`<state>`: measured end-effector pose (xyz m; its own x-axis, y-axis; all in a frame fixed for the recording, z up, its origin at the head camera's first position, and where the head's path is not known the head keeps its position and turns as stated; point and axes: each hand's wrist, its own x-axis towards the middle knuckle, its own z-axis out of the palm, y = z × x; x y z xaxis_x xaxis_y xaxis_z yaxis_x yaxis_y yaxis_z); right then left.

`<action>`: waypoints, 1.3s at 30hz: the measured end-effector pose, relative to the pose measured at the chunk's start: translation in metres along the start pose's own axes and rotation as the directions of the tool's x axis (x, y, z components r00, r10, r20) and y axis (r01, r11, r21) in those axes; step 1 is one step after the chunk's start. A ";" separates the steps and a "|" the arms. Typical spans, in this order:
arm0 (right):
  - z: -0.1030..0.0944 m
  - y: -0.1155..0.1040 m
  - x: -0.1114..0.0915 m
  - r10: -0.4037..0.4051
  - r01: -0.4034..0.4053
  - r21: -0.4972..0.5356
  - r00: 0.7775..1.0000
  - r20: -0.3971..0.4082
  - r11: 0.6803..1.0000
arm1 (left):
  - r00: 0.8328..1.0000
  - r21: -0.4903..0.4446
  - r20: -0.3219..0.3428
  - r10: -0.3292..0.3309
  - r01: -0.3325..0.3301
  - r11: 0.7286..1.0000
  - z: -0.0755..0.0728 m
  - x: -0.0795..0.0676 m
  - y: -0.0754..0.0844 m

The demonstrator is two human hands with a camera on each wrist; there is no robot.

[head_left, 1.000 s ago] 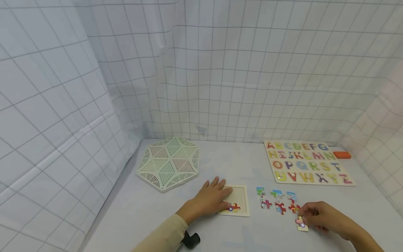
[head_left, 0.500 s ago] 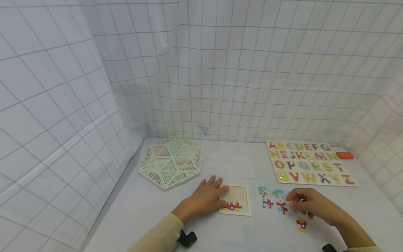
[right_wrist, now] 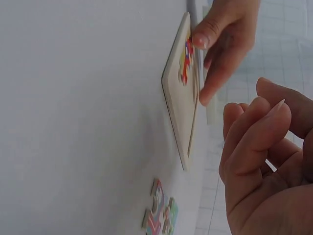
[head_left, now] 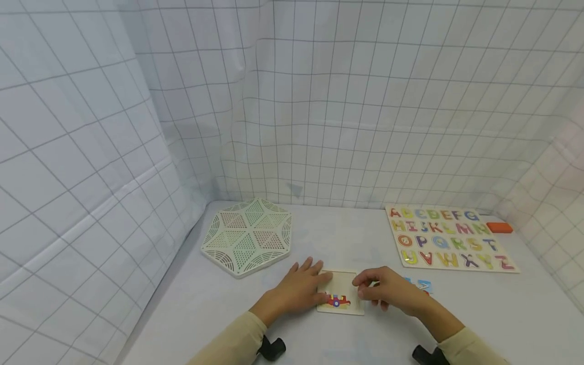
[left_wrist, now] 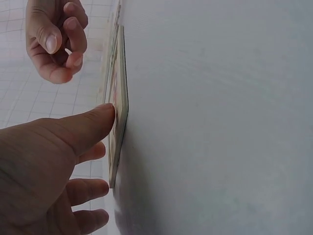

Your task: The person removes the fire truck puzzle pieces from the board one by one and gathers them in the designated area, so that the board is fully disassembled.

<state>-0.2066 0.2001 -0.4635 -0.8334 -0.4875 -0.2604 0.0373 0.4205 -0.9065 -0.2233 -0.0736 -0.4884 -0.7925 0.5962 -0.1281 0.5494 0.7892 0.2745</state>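
Note:
My left hand (head_left: 298,288) rests with spread fingers on the left side of a small wooden puzzle tray (head_left: 344,276). Its thumb lies by the joined red puzzle pieces (head_left: 337,300) at the tray's bottom; the right wrist view shows a red and yellow picture (right_wrist: 187,55) there. My right hand (head_left: 394,291) hovers at the tray's right edge, its fingers loosely bent. No piece shows between thumb and fingers of the right hand (right_wrist: 269,156) in the right wrist view. Loose jigsaw pieces (head_left: 424,286) lie right of the tray, mostly hidden behind the right hand and forearm.
A wooden alphabet board (head_left: 449,238) lies at the back right, with an orange block (head_left: 499,227) beside it. At the back left is a pale hexagonal board (head_left: 248,237). Gridded white cloth (head_left: 319,111) walls in the table.
My right hand has moved left, from the loose pieces to the tray's right edge, and now covers most of those pieces. My left hand has stayed on the tray.

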 end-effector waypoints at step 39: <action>0.032 0.000 0.022 -0.025 0.029 -0.157 0.999 0.026 0.987 | 0.999 0.045 0.008 0.031 -0.031 0.999 0.001 0.000 0.004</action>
<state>-0.2072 0.1650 -0.4798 -0.8196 -0.5175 -0.2460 -0.0741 0.5214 -0.8501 -0.2210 -0.0705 -0.4883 -0.7731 0.6214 -0.1272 0.5850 0.7761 0.2355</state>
